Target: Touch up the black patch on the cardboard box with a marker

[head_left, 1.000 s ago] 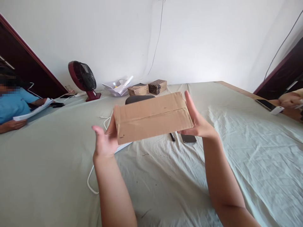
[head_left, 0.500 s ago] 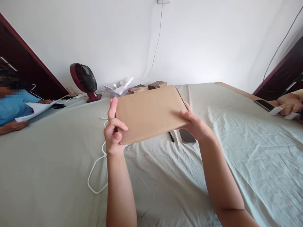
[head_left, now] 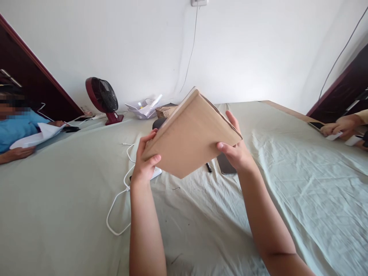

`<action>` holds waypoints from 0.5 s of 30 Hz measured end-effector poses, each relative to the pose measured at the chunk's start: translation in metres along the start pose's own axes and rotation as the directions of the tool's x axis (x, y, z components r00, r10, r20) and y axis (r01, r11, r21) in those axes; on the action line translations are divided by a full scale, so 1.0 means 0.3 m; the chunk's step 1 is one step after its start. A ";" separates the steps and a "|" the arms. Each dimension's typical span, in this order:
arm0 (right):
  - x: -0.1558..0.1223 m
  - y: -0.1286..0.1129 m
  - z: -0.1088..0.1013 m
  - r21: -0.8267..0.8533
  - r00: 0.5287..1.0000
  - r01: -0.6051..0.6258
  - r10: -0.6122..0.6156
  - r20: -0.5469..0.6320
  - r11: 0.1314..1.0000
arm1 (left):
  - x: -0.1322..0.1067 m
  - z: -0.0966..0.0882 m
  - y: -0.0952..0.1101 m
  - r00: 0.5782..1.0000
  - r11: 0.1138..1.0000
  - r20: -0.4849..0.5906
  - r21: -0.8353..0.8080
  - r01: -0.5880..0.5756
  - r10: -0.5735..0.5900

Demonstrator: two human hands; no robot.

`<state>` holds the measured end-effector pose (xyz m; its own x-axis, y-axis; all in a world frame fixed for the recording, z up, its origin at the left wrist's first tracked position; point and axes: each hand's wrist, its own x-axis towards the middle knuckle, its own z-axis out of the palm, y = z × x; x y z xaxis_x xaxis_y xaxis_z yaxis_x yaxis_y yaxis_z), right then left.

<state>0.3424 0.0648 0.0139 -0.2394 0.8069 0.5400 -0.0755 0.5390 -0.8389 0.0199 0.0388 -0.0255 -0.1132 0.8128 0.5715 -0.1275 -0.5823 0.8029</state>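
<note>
I hold a flat brown cardboard box (head_left: 192, 134) in the air above a table covered with a pale green sheet (head_left: 57, 199). My left hand (head_left: 146, 163) grips its left edge, fingers curled round it. My right hand (head_left: 235, 151) grips the right edge, thumb on top. The box is tilted, one corner pointing down toward me. A black pen (head_left: 209, 167) and a dark phone (head_left: 225, 165) lie on the sheet just beneath the box.
A white cable (head_left: 117, 207) loops left of my left arm. A red fan (head_left: 103, 97), white papers (head_left: 143, 107) and a small brown box (head_left: 165, 111) stand at the back. A person in blue (head_left: 17, 130) holds paper at left; another person's hands (head_left: 342, 126) at right.
The box was turned over from its taped side to a plain face, then rotated so a corner points down. Both hands shifted their grip along its edges.
</note>
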 end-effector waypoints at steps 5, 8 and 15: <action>-0.008 -0.057 -0.017 -0.261 0.971 0.192 -0.145 0.190 0.946 | -0.026 -0.056 0.015 0.922 0.935 0.314 0.335 0.118 -0.229; -0.017 -0.086 -0.025 -0.352 0.966 0.201 -0.126 0.225 0.914 | -0.033 -0.042 0.047 0.915 0.899 0.331 0.431 0.072 -0.232; -0.037 -0.084 -0.022 -0.361 0.985 -0.157 0.174 0.013 0.919 | -0.058 0.084 0.187 0.960 0.441 0.277 0.859 -0.261 0.028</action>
<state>0.3532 0.0438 0.0296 -0.2616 0.8850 0.3852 0.3175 0.4558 -0.8315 0.0395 -0.0077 0.0139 0.1608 0.7690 0.6187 0.8195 -0.4534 0.3505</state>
